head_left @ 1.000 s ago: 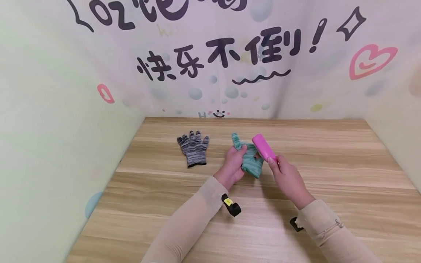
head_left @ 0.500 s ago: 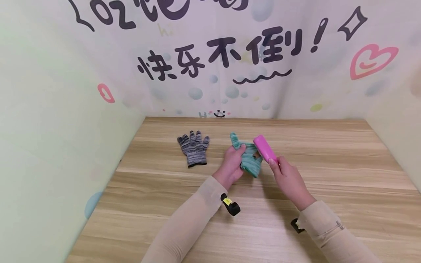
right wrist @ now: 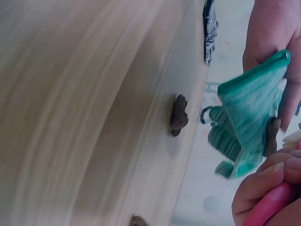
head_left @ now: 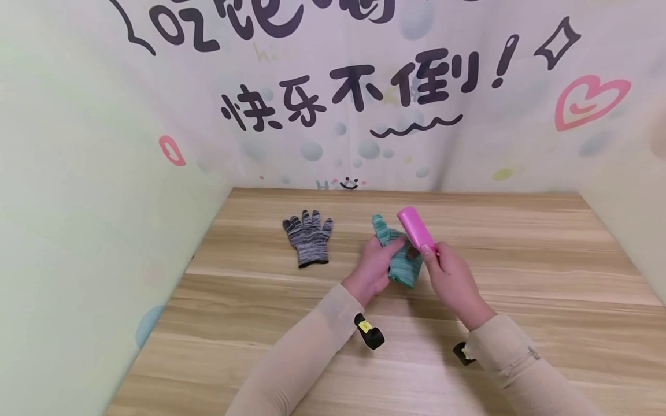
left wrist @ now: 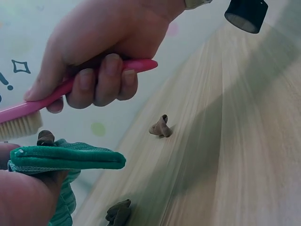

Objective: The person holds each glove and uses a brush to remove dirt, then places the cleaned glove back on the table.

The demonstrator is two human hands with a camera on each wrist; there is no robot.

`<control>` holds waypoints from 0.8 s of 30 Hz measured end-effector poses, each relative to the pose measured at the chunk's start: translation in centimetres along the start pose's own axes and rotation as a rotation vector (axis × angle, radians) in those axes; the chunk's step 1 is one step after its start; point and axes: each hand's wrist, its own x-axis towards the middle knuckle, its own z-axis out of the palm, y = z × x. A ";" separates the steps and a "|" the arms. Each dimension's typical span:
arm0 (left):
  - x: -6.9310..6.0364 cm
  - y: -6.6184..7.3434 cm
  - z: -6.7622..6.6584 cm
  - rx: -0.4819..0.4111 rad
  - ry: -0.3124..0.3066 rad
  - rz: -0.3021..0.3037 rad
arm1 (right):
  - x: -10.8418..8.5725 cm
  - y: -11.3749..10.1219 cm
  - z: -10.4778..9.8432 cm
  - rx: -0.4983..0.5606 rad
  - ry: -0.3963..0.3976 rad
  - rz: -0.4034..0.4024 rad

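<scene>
A green striped knit glove (head_left: 404,268) is held up by my left hand (head_left: 372,268), thumb on top and the cuff hanging toward me. On its upper face lies a small brown lump (left wrist: 45,137), also visible on the glove (right wrist: 251,106) in the right wrist view. My right hand (head_left: 451,280) grips the handle of a pink brush (head_left: 415,227). Its pale bristles (left wrist: 21,126) face down just above the glove, close to the lump; in the left wrist view a small gap shows between them. The fingers under the glove are mostly hidden.
A grey-black knit glove (head_left: 310,240) lies flat on the wooden table (head_left: 250,335), left of my hands. Brown lumps (left wrist: 161,127) sit on the tabletop in both wrist views. A printed cloth wall (head_left: 312,156) closes off the back.
The green glove and left hand have shifted slightly right, the left thumb reaching further over the glove. The brush has moved slightly toward the back. The whole head view has tipped a little.
</scene>
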 end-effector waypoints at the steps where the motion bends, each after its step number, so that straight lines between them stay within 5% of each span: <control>1: 0.0 0.0 0.1 0.004 0.000 -0.001 | 0.0 -0.2 0.1 0.002 0.004 -0.004; 14: -0.1 -0.6 0.6 0.053 -0.047 0.002 | 0.1 -0.1 1.0 0.009 0.014 -0.028; 24: -0.1 -0.7 0.5 0.037 -0.015 -0.004 | -0.3 0.8 0.9 -0.064 -0.016 -0.017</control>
